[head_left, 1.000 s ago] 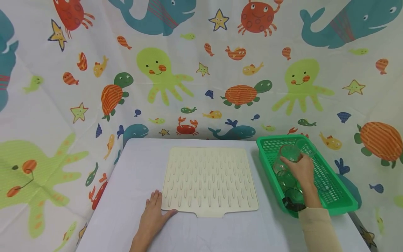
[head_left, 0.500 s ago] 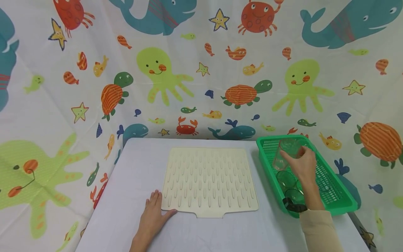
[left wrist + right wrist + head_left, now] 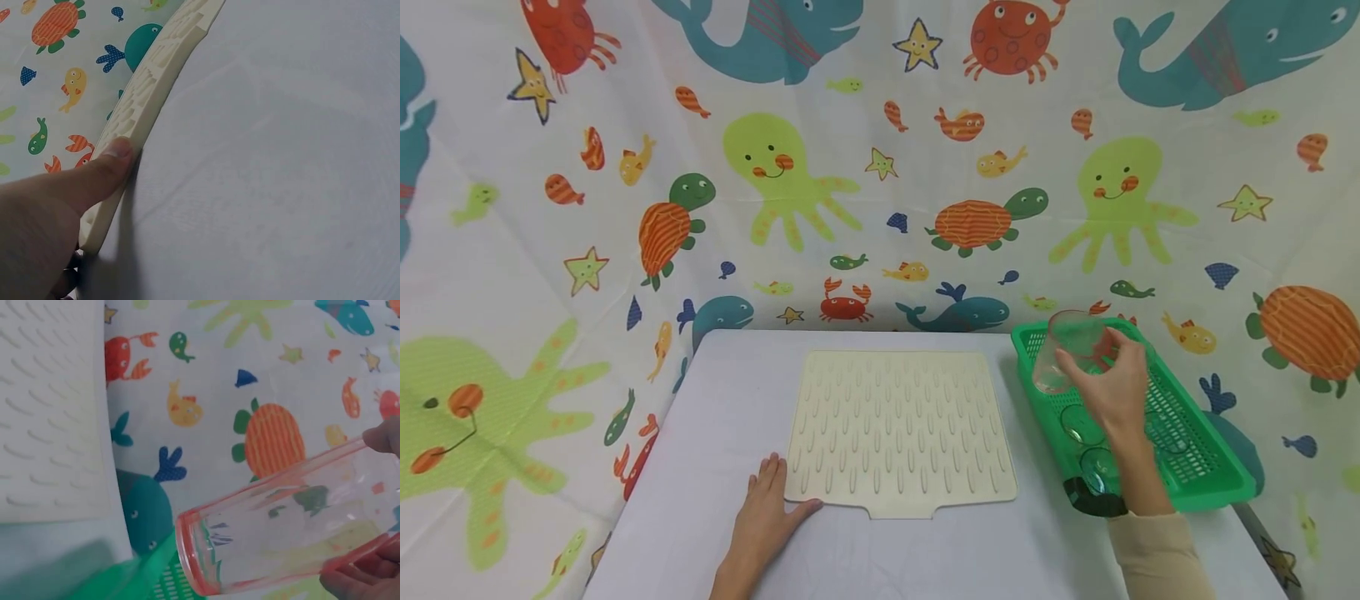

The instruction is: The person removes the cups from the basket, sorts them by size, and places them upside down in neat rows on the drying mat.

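Note:
My right hand [image 3: 1112, 392] pinches a clear, pink-tinged drinking glass [image 3: 1062, 354] between thumb and fingers, tilted above the far left part of a green plastic basket [image 3: 1213, 497]. In the right wrist view the glass [image 3: 281, 519] lies aslant, its thick reddish end pointing away from the fingers. My left hand [image 3: 762, 517] rests at the near left corner of a cream board with raised ridges [image 3: 898, 437]. Its fingers lie straight along the board's side. The left wrist view shows the thumb [image 3: 103, 172] against the front edge; the other fingers are mostly hidden there.
More clear glasses [image 3: 1081, 425] stand in the basket, partly hidden by my right hand and wrist. The board and basket sit on a white-covered table [image 3: 730, 400]. A curtain with sea animals [image 3: 865, 275] hangs behind and at the sides.
My right hand has lifted the glass up out of the basket's far left part and moved it slightly left, tilting it. The left hand and the board have stayed in place.

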{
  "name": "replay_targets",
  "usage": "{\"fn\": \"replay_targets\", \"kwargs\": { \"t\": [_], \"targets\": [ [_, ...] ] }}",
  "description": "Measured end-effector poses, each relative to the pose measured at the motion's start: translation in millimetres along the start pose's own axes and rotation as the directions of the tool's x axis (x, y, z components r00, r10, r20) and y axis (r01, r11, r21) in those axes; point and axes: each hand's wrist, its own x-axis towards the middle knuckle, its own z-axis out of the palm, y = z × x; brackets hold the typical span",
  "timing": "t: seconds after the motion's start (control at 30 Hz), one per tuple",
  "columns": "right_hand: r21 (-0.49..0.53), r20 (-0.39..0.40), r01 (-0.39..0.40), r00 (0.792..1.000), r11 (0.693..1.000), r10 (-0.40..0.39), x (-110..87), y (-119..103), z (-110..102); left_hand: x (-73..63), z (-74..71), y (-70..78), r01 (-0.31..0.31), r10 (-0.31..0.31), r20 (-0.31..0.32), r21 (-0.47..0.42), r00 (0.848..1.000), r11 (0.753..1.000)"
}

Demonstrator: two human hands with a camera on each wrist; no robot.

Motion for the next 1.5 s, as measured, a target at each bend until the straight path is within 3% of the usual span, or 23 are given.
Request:
{"fn": "replay_targets", "kwargs": {
  "t": [0.17,0.3,0.53,0.77,0.97,1.27,1.5],
  "targets": [
    [0.035,0.027,0.077,0.997,0.996,-0.077,-11.4,-6.3,6.9,0.6,-1.9,1.1,0.008,-0.008,0.002,-0.001,1.0,1.0],
    [0.073,0.078,0.095,0.992,0.993,-0.101,-19.5,-11.5,10.2,2.6,-2.1,4.8,0.01,-0.011,-0.001,-0.01,1.0,1.0],
    [0.111,0.153,0.129,0.977,0.985,-0.145,-30.1,-17.7,17.5,8.3,-1.5,19.1,-0.034,0.032,-0.028,-0.05,0.999,0.998],
    [0.116,0.206,0.137,0.965,0.984,-0.159,-40.8,-18.7,29.5,16.0,-3.2,40.1,-0.068,0.065,-0.027,-0.101,0.997,0.993],
    [0.138,0.245,0.169,0.949,0.976,-0.199,-49.4,-22.5,40.8,22.7,-16.7,69.5,-0.077,0.075,-0.017,-0.184,0.997,0.98],
    [0.174,0.318,0.215,0.911,0.961,-0.261,-63.0,-30.4,57.7,42.5,-50.0,125.4,-0.216,0.199,-0.085,-0.34,0.976,0.915],
    [0.205,0.375,0.251,0.873,0.946,-0.313,-72.2,-35.8,67.7,53.9,-63.3,155.1,-0.34,0.337,-0.089,-0.435,0.937,0.833]
  ]
}}
